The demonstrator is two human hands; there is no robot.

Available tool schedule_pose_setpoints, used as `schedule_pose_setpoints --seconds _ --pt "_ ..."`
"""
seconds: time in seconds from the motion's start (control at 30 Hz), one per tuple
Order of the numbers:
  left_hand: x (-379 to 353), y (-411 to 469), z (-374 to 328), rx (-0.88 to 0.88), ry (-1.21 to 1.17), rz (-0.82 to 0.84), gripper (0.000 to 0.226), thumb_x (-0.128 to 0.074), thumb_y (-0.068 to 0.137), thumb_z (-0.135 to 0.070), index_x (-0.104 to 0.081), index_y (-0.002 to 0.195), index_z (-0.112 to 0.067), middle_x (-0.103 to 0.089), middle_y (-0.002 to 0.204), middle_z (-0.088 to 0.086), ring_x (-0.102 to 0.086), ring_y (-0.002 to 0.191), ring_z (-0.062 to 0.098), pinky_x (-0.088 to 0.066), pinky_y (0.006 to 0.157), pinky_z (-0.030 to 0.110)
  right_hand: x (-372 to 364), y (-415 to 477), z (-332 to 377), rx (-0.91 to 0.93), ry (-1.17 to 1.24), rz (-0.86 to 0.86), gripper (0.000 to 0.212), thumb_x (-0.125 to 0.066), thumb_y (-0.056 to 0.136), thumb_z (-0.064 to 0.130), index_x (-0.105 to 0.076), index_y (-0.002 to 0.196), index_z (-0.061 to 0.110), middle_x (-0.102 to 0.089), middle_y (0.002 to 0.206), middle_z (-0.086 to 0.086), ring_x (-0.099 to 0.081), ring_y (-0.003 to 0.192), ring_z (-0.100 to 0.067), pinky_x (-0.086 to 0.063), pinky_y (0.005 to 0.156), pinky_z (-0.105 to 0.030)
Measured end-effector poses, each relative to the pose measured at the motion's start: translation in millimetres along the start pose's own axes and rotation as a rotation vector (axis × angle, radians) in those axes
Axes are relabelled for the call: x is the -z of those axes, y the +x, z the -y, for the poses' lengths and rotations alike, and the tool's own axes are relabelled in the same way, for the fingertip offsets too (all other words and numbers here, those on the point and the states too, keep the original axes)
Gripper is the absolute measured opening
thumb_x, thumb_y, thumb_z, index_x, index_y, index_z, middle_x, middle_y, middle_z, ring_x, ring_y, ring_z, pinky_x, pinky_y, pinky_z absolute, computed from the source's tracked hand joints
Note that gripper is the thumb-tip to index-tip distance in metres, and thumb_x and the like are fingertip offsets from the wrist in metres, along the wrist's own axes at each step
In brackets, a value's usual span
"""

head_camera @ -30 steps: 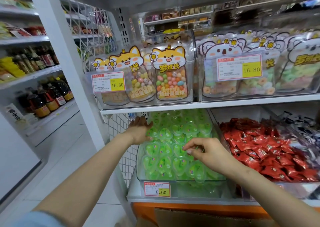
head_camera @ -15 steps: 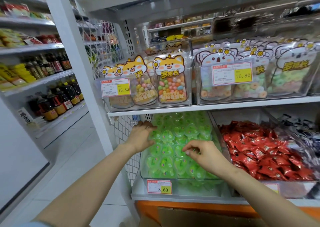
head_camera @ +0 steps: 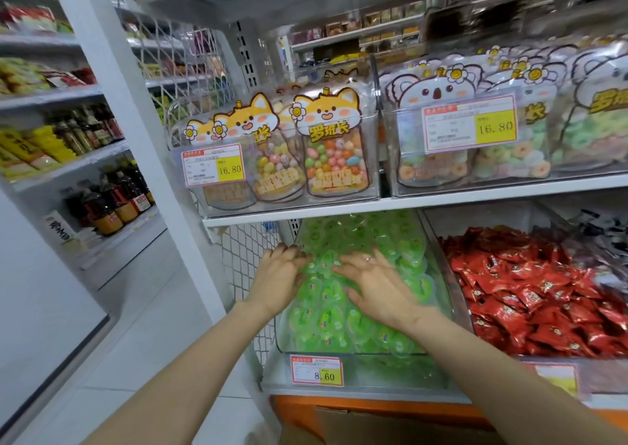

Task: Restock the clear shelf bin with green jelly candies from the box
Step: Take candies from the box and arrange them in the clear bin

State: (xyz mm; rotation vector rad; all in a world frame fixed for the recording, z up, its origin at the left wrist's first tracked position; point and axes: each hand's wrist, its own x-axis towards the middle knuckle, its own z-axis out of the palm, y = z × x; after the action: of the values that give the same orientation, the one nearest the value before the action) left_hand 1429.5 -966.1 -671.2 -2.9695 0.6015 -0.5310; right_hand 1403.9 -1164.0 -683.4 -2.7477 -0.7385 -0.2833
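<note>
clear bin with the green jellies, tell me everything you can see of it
The clear bin is see-through plastic, standing on the lower shelf, nearly full of green jelly candies. A price tag reading 8.60 is at its front. The left hand and right hand rest with spread fingers on the candies.

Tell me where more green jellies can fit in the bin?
Green jellies cover the bin wall to wall, left hand and right hand resting on top. The only free space is above the heap, under the white shelf. The red candies beside it are packed too.
</note>
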Motion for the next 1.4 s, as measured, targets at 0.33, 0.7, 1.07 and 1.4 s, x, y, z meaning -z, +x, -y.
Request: schedule_pose_setpoints --seconds 0.33,0.7,1.07,1.4 --pt "-0.8 13.8 2.3 -0.045 0.077 -0.088 0.033 -0.083 0.056 -0.01 -0.075 0.085 -0.022 -0.07 0.082 0.0 -0.063 0.074 0.03 -0.048 0.057 0.036 -4.0 5.5 -0.8 0.007 -0.084 -0.002 0.051 -0.045 0.095 0.025 -0.033 0.145 0.027 -0.029 0.152 0.005 -0.016 0.143 -0.015 0.006 0.116 -0.042" --pt "-5.1 16.3 0.9 0.133 -0.011 -0.022 0.044 -0.066 0.081 -0.026 -0.054 0.122 -0.017 -0.056 0.12 0.003 -0.049 0.114 0.023 -0.036 0.092 0.032 -4.2 6.2 -2.1 0.009 -0.083 0.003 0.05 -0.045 0.095 0.025 -0.034 0.144 0.027 -0.029 0.152 0.004 -0.016 0.143 -0.016 0.007 0.116 -0.045" --pt "2.9 8.0 12.1 0.14 0.038 0.048 0.037 -0.056 0.089 -0.036 -0.054 0.125 -0.027 -0.054 0.129 -0.008 -0.04 0.12 0.021 -0.03 0.091 0.032 9.8 5.6 -12.0 -0.089 0.036 -0.125 0.045 -0.048 0.094 0.022 -0.044 0.138 0.03 -0.046 0.141 0.007 -0.037 0.132 -0.016 -0.002 0.117 -0.036" --pt "9.3 9.6 6.9 0.143 0.008 0.103 0.043 -0.053 0.089 -0.045 -0.051 0.126 -0.024 -0.056 0.128 -0.001 -0.039 0.121 0.022 -0.029 0.093 0.031 11.8 -8.5 -14.7 -0.065 0.067 -0.134 0.044 -0.051 0.092 0.019 -0.048 0.135 0.025 -0.051 0.135 0.005 -0.038 0.13 -0.017 -0.011 0.117 -0.036"
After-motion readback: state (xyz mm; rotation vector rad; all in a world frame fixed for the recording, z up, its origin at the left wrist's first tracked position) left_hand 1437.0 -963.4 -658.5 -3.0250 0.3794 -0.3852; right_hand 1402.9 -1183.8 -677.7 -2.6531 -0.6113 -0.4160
